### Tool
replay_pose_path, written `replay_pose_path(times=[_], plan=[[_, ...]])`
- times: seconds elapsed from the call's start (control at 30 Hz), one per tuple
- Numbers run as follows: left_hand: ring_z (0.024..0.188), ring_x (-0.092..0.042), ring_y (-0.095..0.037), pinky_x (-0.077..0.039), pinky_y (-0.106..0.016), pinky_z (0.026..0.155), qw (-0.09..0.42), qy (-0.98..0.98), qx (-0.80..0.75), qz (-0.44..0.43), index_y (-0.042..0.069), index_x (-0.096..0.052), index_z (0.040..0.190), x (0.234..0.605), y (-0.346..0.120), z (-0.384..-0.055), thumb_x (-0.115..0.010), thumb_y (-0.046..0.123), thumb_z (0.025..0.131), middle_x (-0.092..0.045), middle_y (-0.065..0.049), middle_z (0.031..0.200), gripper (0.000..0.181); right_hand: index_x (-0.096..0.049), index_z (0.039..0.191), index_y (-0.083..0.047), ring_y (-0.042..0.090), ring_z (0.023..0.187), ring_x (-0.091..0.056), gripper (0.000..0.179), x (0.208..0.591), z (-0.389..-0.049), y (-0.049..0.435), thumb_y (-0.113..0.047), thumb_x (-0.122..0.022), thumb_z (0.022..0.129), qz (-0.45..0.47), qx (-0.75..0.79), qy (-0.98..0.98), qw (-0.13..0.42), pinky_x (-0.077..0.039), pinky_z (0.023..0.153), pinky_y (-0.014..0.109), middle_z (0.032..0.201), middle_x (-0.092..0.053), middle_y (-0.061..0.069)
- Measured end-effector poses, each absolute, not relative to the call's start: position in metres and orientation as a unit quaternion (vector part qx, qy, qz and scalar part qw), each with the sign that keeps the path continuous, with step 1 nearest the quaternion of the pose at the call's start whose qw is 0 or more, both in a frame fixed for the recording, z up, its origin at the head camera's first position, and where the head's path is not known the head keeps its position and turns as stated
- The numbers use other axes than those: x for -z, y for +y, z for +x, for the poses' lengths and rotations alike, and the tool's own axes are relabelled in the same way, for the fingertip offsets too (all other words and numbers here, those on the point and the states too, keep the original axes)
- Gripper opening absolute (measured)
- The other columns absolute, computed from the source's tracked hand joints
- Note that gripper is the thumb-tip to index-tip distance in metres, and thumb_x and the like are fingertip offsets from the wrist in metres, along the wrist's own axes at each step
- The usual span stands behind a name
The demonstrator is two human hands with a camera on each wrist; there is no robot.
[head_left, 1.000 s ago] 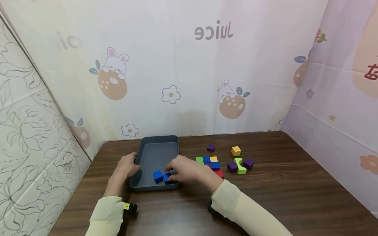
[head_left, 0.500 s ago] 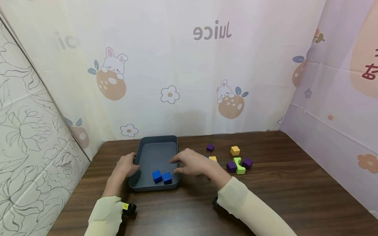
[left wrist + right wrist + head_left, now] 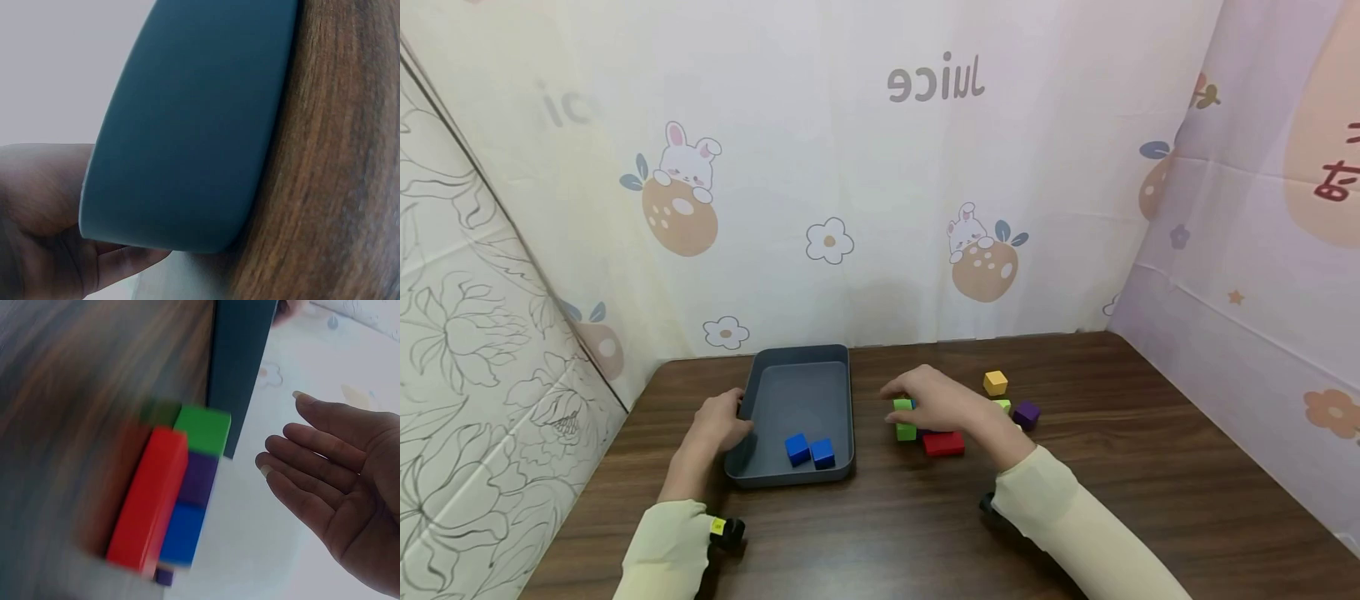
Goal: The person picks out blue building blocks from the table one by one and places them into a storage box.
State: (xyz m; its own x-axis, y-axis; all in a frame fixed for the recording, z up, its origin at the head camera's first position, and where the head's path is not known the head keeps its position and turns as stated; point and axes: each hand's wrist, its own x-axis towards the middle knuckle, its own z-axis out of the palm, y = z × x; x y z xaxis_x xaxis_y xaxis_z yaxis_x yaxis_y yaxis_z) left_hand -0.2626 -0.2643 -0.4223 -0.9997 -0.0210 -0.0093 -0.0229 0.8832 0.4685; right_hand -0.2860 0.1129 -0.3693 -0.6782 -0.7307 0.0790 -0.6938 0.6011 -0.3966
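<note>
My left hand (image 3: pixel 715 423) grips the left rim of a grey tray (image 3: pixel 801 387), thumb on the inner side. In the left wrist view, the tray's outer wall (image 3: pixel 187 131) hides part of that hand. Two blue cubes (image 3: pixel 823 453) lie side by side near the tray's front right corner. My right hand (image 3: pixel 936 400) is over a group of blocks right of the tray, fingers spread and holding nothing. A green block (image 3: pixel 905 425) and a long red block (image 3: pixel 943 443) show beside it. The right wrist view also shows purple (image 3: pixel 199 478) and blue (image 3: pixel 183 534) blocks there.
Farther right lie a yellow cube (image 3: pixel 996 383), a purple cube (image 3: pixel 1027 414) and a light green piece (image 3: pixel 1003 406), partly behind my right hand. A printed curtain (image 3: pixel 880 183) stands along the back edge of the wooden table (image 3: pixel 850 542).
My right hand has let go of the right-hand blue cube in the tray, lifted away and moved right to above the block group. My left hand has stayed on the rim.
</note>
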Motion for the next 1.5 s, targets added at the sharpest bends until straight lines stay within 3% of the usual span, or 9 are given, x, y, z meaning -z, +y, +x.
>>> replay_pose_path(times=[0.4,0.7,0.9,1.13,1.5], plan=[[0.109,-0.065,-0.044,-0.054,-0.059,0.094,0.004,0.970,-0.243,-0.014,-0.012,-0.055,0.140,0.425,-0.266,-0.262,-0.071,0.009,0.091,-0.065,-0.033,0.127,0.055,-0.075,0.130,-0.008,0.021,0.108,-0.072,0.035,0.354,-0.295,0.157,-0.021,-0.078,0.098,-0.337,0.221,0.914,0.044,-0.060,0.094,0.042,0.121,-0.076,0.005],[0.108,-0.065,-0.043,-0.054,-0.059,0.094,0.011,0.970,-0.243,-0.023,-0.012,-0.054,0.141,0.423,-0.265,-0.262,-0.070,0.009,0.092,-0.064,-0.033,0.129,0.056,-0.074,0.131,-0.006,0.032,0.122,-0.068,0.036,0.360,-0.307,0.174,-0.020,-0.077,0.098,-0.312,0.221,0.922,0.061,-0.056,0.101,0.048,0.130,-0.074,0.012],[0.109,-0.065,-0.044,-0.054,-0.059,0.094,0.007,0.970,-0.243,-0.018,-0.012,-0.054,0.140,0.422,-0.265,-0.262,-0.070,0.009,0.092,-0.065,-0.033,0.129,0.055,-0.075,0.129,-0.007,0.026,0.115,-0.070,0.035,0.371,-0.313,0.177,-0.023,-0.078,0.098,-0.303,0.213,0.926,0.071,-0.059,0.097,0.045,0.127,-0.074,0.012],[0.111,-0.064,-0.045,-0.054,-0.059,0.094,0.008,0.969,-0.246,-0.021,-0.011,-0.054,0.141,0.422,-0.264,-0.262,-0.069,0.009,0.092,-0.064,-0.033,0.130,0.055,-0.077,0.124,-0.005,0.013,0.095,-0.068,0.032,0.384,-0.318,0.176,-0.024,-0.076,0.099,-0.311,0.196,0.927,0.078,-0.060,0.087,0.038,0.111,-0.077,0.002],[0.110,-0.064,-0.044,-0.054,-0.059,0.094,0.010,0.970,-0.241,-0.022,-0.012,-0.053,0.141,0.421,-0.263,-0.262,-0.070,0.009,0.093,-0.064,-0.033,0.130,0.055,-0.078,0.120,-0.004,0.011,0.091,-0.067,0.027,0.390,-0.323,0.176,-0.023,-0.074,0.101,-0.330,0.173,0.925,0.075,-0.060,0.086,0.037,0.105,-0.077,0.001]])
